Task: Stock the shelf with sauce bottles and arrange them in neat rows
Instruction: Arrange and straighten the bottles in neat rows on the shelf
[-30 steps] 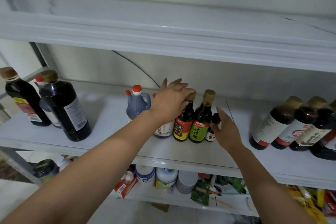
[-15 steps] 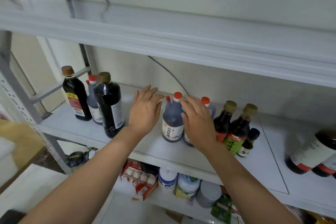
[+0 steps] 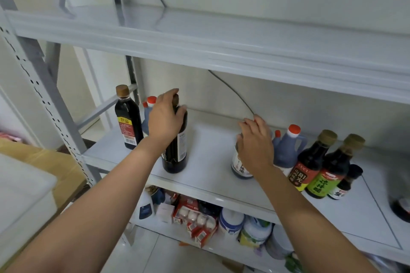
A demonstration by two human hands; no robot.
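head view: left hand (image 3: 165, 122) wraps its fingers round the neck of a big dark bottle (image 3: 177, 153). the bottle stands upright near the front edge of the middle shelf (image 3: 210, 157), in its left part. right hand (image 3: 255, 142) is curled over the top of a blue jug (image 3: 240, 169), with a bit of red cap showing between the fingers. the blue jug stands on the same shelf, well apart from the big dark bottle, with bare shelf between them. behind the left hand, at the shelf's left end, is a tall bottle (image 3: 128, 122) with a brown cap and a yellow-red label. beside it is a second jug (image 3: 148, 108) with a red cap, partly hidden by the hand. just right of the right hand is a third jug (image 3: 288, 148) with red caps. then come a red-label bottle (image 3: 309, 162), a green-label bottle (image 3: 330, 173) and a small bottle (image 3: 345, 182), packed close in a slanting row. blurred bottle (image 3: 400, 208) at the right edge, can't tell more. lower shelf (image 3: 226, 249) holds cartons, tubs and packets. cardboard box (image 3: 44, 162) sits left of the rack.
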